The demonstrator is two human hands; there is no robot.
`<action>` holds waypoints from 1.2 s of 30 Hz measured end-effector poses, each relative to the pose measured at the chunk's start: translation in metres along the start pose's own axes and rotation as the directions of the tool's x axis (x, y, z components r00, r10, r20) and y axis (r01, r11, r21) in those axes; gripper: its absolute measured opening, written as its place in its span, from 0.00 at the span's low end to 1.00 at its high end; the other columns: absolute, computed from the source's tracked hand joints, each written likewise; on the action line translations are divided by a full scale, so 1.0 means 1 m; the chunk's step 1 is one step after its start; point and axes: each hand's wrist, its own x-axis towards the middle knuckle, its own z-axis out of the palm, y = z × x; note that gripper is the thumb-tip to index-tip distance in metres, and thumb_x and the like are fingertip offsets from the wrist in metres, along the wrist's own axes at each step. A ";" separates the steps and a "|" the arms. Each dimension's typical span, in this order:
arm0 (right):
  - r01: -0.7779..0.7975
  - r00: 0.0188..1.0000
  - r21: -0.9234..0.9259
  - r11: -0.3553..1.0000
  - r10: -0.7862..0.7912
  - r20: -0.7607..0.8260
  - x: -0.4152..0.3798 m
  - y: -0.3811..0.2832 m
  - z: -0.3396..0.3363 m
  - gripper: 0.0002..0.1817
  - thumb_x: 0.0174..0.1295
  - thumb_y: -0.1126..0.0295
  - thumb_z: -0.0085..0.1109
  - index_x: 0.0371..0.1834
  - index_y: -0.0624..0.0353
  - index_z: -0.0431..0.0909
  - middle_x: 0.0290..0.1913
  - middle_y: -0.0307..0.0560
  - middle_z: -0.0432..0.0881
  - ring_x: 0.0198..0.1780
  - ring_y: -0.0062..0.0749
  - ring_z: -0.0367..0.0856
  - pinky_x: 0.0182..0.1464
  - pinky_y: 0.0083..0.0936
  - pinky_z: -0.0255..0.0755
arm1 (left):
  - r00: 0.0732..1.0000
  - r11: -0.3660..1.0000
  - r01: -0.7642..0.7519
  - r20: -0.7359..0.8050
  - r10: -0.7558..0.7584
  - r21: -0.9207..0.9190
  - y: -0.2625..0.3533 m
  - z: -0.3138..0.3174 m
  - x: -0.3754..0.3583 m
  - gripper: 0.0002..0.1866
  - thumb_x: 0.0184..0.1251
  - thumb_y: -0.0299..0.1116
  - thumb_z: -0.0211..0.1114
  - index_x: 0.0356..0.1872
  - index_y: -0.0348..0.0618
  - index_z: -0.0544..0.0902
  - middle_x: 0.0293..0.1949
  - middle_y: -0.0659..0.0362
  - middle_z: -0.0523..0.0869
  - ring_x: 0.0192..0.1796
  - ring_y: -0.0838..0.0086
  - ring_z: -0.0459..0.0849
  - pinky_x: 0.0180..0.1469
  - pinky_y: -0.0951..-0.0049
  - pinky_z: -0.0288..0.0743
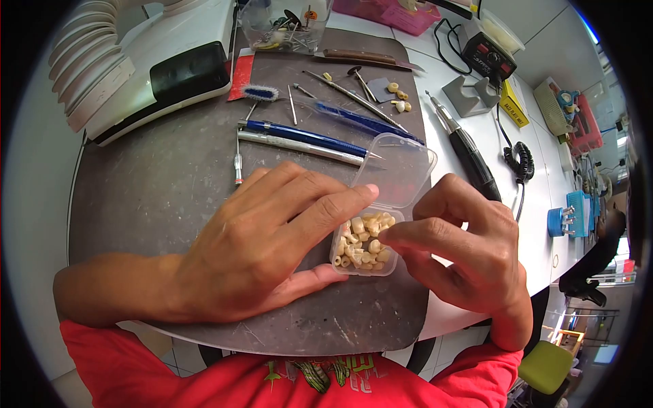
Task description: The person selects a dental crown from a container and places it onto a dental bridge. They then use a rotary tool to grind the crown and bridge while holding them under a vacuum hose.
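Observation:
A small clear plastic box [367, 270] stands on the grey mat with its lid [398, 170] hinged open toward the back. Several cream, tooth-shaped pieces [360, 234] fill it. My left hand [272, 238] steadies the box from the left, the thumb at its lower left edge and the fingers spread over the upper left corner and lid hinge. At the box's right side my right hand [469, 248] is closed, with thumb and index fingertips together over the rim; whatever lies between them is too small to make out.
On the mat [149, 197] lie a blue pen-like tool [306, 136], a silver one [299, 147], a knife [360, 56] and several loose tooth pieces [401, 107]. A handpiece [469, 153] is at right, a white machine [163, 75] at back left.

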 end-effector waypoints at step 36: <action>-0.467 0.871 0.647 0.603 0.439 0.220 -0.002 0.005 -0.003 0.11 0.64 0.77 0.68 0.49 0.65 0.85 0.47 0.44 0.86 0.44 0.22 0.84 0.46 0.21 0.80 | 1.000 1.000 -0.003 -0.022 0.003 0.028 0.002 0.001 -0.002 0.43 0.46 0.36 0.83 0.67 0.40 0.75 0.50 0.53 0.83 0.51 0.59 0.82 0.55 0.61 0.74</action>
